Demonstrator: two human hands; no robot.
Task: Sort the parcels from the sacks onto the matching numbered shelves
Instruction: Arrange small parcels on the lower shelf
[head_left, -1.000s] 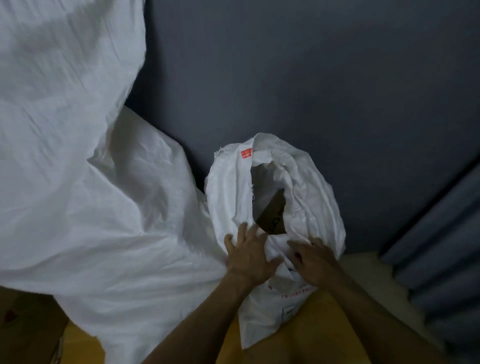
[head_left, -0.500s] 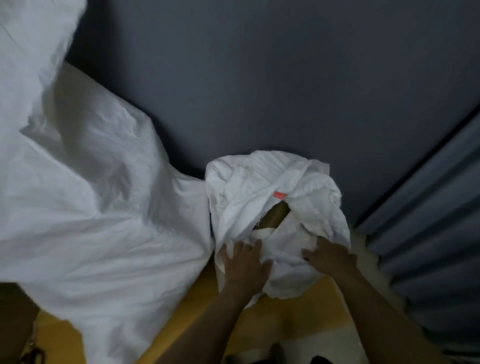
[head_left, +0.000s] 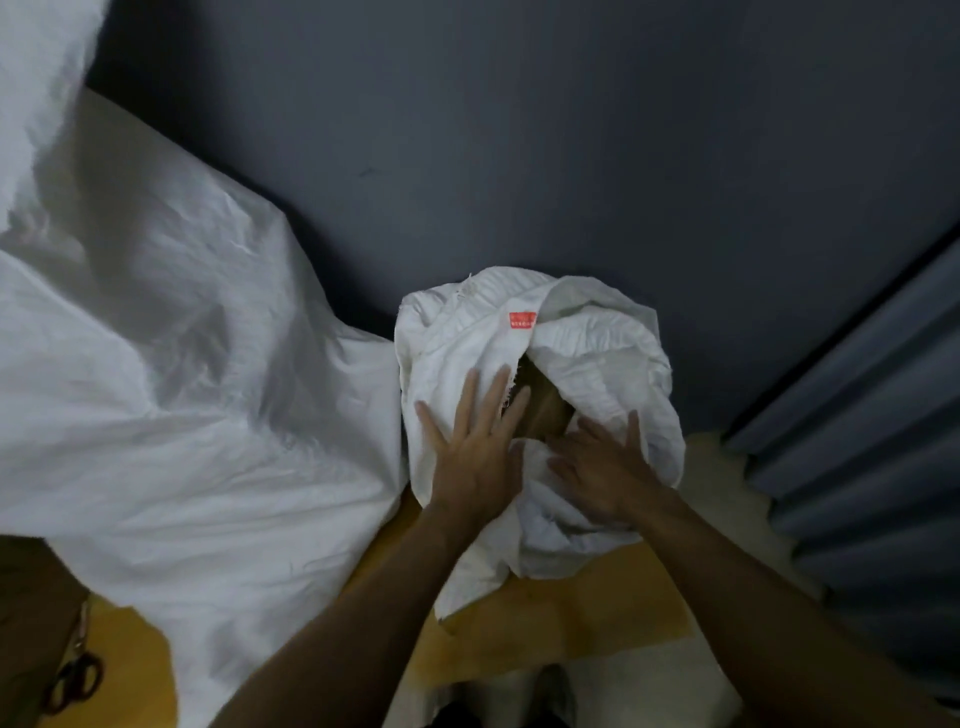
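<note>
My left hand, fingers spread, presses flat on the small white sack, right of the big sack. My right hand, fingers straight, rests on its crumpled mouth; a brown parcel shows inside, between them.

We see a small sack, white and crumpled, slumped with its mouth gaping toward us and a red tag by the rim. Inside that mouth shows part of a brown parcel. A big sack, white and bulging, lies left of the small sack, touching it.
</note>
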